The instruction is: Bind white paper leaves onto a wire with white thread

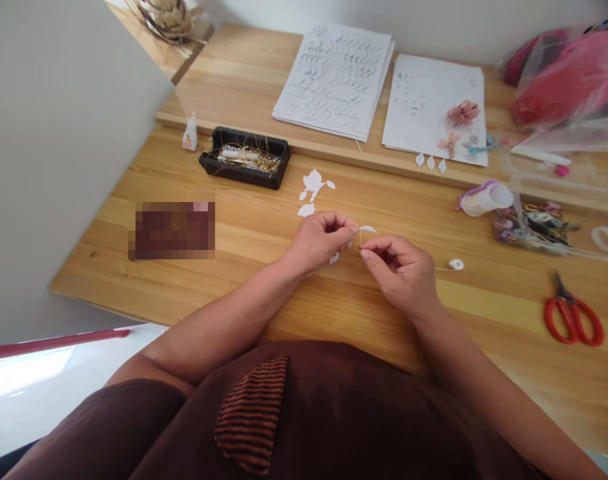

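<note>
My left hand is closed in a pinch at one end of a small white paper petal. A thin pale stem, thread or wire, runs down from there to my right hand, whose thumb and forefinger are pinched on its lower end. Under and beside my left hand are more white cut-out petals, some loose and some in a small heap. Right of my right hand lies a small white spool, its strand leading back toward that hand.
Red-handled scissors lie at right, near a clear box of supplies and a white cup. Behind are a black tray, a glue bottle and sheets with cut-outs. Three white leaves rest on the ledge.
</note>
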